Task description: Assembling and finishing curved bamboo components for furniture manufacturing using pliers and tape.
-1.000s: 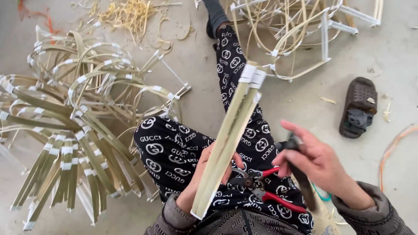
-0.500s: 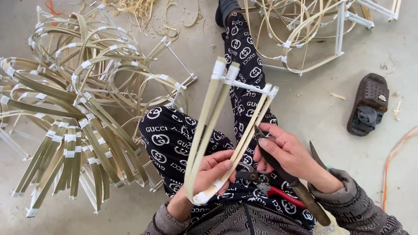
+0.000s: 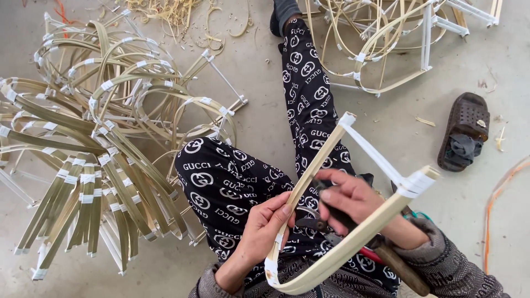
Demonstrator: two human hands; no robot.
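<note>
Bamboo frame (image 3: 331, 243) lying over lap, near centre | left hand (image 3: 265, 226) pinching its left strip, grip closed | right hand (image 3: 353, 201) closing on dark tool (image 3: 331, 212) | handling: likely light, springy, splinter-prone; hold near taped joints (image 3: 417, 182).

The dark tool (image 3: 331, 212) in the right hand (image 3: 353, 201) is mostly covered by the fingers, so its kind cannot be told; whether it touches the bent bamboo frame (image 3: 353, 243) is unclear. The red handles (image 3: 375, 256) below the wrist are largely hidden behind the frame and the grey sleeve (image 3: 452, 265). The left hand (image 3: 265, 226) hides the stretch of strip it pinches, and its forearm runs off the bottom edge. The pile of bent frames (image 3: 99, 160) is cut by the left edge of the floor, the white-taped frames (image 3: 397, 38) by the top edge. An orange cord (image 3: 497, 204) leaves at the right edge. What lies inside the brown sandal (image 3: 465, 131) is too dark to tell
</note>
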